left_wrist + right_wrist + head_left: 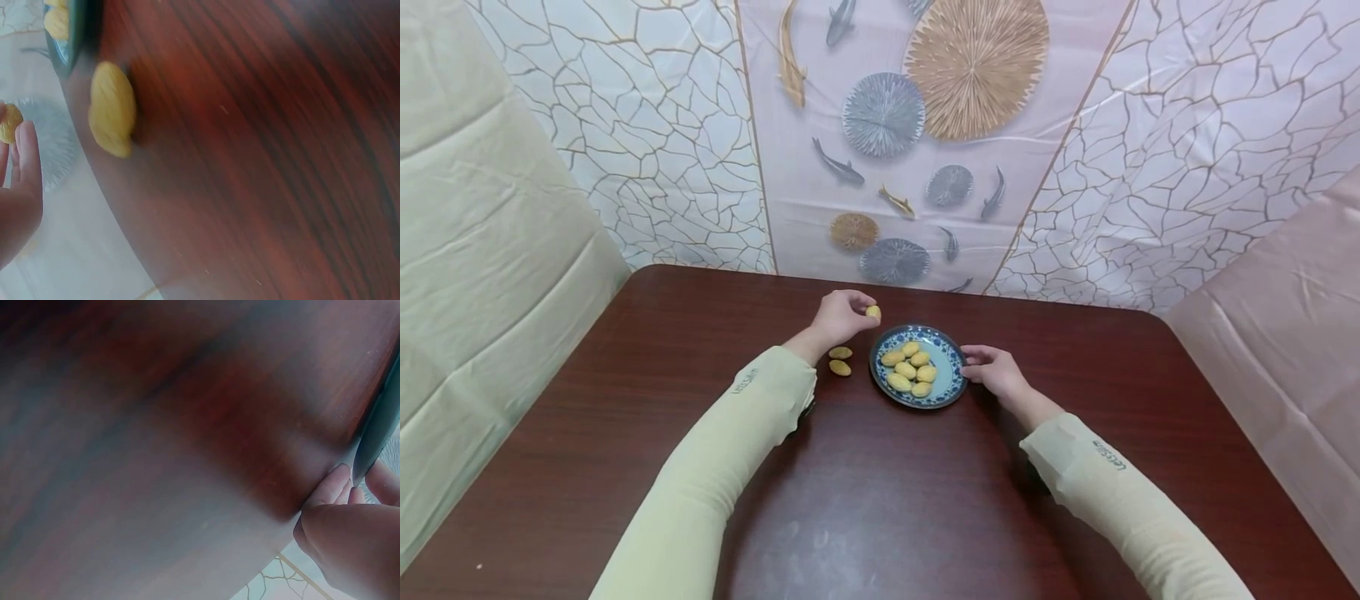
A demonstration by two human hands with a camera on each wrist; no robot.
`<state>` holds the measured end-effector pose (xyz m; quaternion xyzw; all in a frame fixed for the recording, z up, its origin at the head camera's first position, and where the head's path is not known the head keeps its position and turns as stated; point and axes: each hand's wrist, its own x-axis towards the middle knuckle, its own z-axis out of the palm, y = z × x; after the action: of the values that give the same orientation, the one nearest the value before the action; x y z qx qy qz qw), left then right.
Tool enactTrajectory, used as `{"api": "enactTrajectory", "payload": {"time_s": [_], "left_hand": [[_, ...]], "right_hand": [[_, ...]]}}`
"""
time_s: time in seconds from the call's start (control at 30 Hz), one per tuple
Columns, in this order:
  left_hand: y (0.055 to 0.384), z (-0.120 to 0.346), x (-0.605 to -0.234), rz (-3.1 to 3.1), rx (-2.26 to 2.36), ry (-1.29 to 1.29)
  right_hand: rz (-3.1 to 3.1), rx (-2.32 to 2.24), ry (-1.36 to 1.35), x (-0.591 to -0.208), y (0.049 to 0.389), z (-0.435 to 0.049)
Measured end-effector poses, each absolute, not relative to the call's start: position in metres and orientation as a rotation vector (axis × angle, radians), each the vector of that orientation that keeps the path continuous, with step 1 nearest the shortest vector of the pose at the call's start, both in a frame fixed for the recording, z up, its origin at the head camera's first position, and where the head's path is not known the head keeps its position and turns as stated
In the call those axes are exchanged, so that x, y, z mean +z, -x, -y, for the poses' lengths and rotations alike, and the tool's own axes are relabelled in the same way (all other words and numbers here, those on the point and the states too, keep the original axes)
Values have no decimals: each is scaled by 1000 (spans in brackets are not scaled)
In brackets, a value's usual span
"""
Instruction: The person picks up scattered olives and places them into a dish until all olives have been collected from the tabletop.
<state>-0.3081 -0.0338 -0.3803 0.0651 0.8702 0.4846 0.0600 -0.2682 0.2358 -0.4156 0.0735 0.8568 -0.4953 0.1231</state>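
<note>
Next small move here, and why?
Probably bring the left hand over the blue-patterned plate and lower its yellow oval piece there: that piece is held apart from the plate, similar yellow pieces already lie on it, and the right hand holds the plate's edge.

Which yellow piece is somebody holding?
The yellow piece pinched in the left grip. Two loose pieces lie on the table; the other pieces sit on the blue-patterned plate.
</note>
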Motion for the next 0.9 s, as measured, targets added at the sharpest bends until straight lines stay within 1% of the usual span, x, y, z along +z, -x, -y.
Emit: {"api": "enactTrajectory", "payload": {"time_s": [0.3,0.57,0.77,0.9], "left_hand": [[306,1,-381,-2609,1482,-323],[303,-25,-384,-2535,1478,-444],[300,-37,-388,-2552,1454,-502],[298,-39,-391,-2610,1369,-513]], "right_hand": [[-2493,-1452,-217,-415,267,-235],[-2483,-1509,-160,-411,264,-236],[-2483,-1452,-224,-412,267,-234],[-2492,-1449,-216,-413,266,-234]]}}
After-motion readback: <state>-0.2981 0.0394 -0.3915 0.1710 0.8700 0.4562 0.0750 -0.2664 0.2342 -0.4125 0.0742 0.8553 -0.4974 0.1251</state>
